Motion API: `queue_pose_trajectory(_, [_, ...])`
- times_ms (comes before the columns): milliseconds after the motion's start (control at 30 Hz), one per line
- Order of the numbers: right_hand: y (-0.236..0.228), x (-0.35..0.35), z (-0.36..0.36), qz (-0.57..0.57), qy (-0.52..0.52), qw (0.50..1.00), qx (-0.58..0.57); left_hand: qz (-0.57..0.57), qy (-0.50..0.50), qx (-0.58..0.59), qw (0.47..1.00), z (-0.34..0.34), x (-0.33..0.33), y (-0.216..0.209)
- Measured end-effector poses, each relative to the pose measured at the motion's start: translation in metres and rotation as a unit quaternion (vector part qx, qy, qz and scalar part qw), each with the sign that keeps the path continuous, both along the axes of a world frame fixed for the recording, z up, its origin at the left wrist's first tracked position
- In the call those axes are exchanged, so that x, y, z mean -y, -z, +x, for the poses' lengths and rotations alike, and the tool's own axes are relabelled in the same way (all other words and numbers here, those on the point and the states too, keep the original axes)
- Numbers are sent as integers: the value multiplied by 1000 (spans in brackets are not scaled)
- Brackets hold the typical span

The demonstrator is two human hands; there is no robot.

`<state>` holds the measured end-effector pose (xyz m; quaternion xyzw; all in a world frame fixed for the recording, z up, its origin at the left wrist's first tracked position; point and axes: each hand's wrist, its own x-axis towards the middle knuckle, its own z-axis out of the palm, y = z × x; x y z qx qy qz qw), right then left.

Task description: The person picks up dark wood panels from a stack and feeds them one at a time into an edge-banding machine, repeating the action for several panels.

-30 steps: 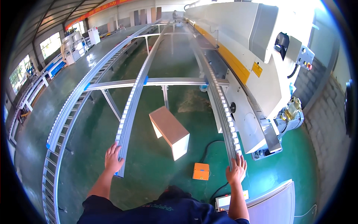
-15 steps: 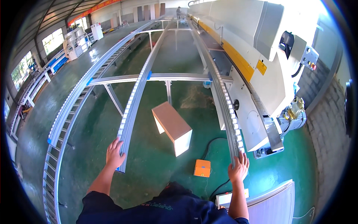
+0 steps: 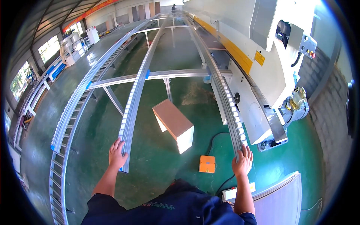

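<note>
My left hand (image 3: 117,154) lies on the near end of a silver roller rail (image 3: 135,95), fingers spread over its edge beside the white rollers. On the right, my right hand (image 3: 243,161) rests with fingers stretched out on the near end of a second roller rail (image 3: 224,98). Neither hand holds a loose object. Both rails run away from me, joined by a silver crossbar (image 3: 180,75). Between them, on the green floor, stands a brown-topped box-like piece (image 3: 174,119) with white sides.
A long white machine (image 3: 240,41) with a yellow strip flanks the right rail. An orange box (image 3: 207,164) and black cable lie on the floor. A pale panel (image 3: 279,198) leans near my right arm. Another roller rail (image 3: 77,101) runs at left. Far off stands a person (image 3: 173,8).
The view has shifted slightly, so the rails and machine sit a little differently in the picture. Both hands stay on their rail ends.
</note>
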<state>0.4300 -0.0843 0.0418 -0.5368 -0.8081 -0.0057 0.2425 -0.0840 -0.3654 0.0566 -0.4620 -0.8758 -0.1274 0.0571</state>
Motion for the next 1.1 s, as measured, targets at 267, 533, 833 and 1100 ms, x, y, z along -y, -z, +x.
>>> queue_pose_trajectory(267, [3, -1, 1, 16, -4, 999, -29, 6, -5, 8, 1000, 0, 1, 3])
queue_pose_trajectory(533, [1, -1, 1, 30, 5, 998, -55, 12, -5, 9, 1000, 1, -2, 2])
queue_pose_trajectory(833, [5, -13, 5, -2, 18, 990, -142, 22, -8, 13, 1000, 3, -1, -1])
queue_pose_trajectory(1100, [30, -71, 27, -132, 55, 907, -397, 37, -9, 25, 999, 4, -2, -2])
